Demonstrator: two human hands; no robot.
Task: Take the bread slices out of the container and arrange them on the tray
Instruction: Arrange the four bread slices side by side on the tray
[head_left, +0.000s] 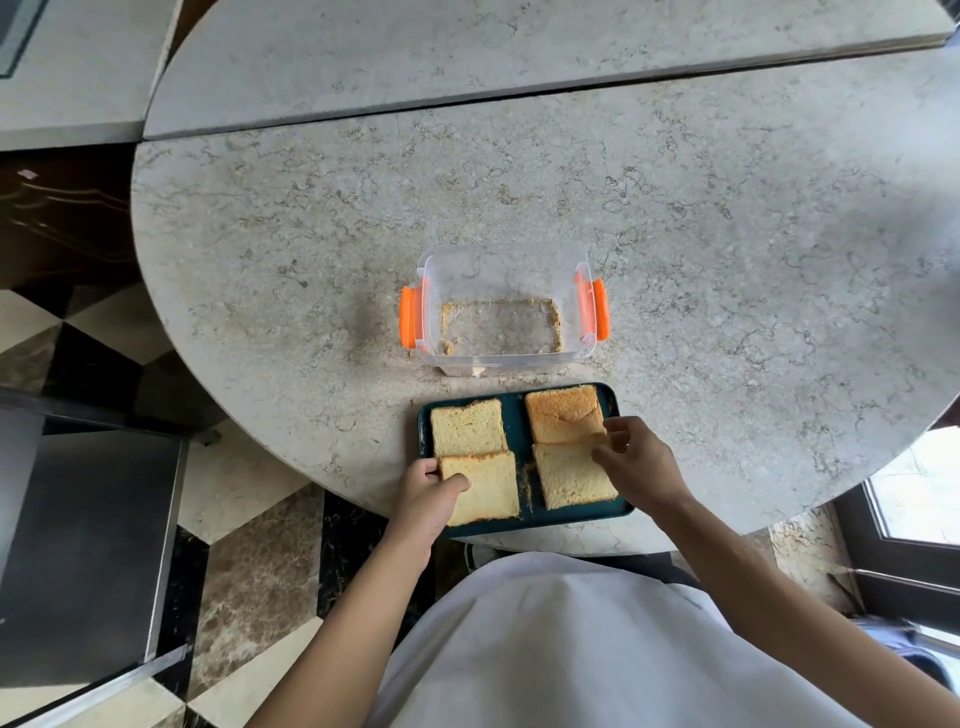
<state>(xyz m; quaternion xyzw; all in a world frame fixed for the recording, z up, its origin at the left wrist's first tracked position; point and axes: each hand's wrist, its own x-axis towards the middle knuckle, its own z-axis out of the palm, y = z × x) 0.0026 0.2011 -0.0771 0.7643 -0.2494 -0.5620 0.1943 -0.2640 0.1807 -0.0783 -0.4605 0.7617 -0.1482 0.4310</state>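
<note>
Fingers of the right hand are curled loosely and pinching the far right corner of the near-right bread slice, right where it meets the toasted-looking slice behind it. Over on the other side, the left hand has its thumb lying on top of the near-left slice, with the other fingers tucked at its left edge, so it's got a light hold on that one. Can't tell if either slice is lifted or lying flat.

All four slices sit on the dark teal tray, two by two. The far-left slice is pale and touches the near-left one; the far-right one is noticeably browner on top. A strip of bare tray runs down the middle between the left and right pairs, with some crumbs on it.

Just behind the tray is the clear plastic container with orange clips on both sides. No lid on it, and only a ring of crumbs inside. Everything's on a round marbled stone table, tray at the near edge.

No brand names, labels or writing I can read on anything.
</note>
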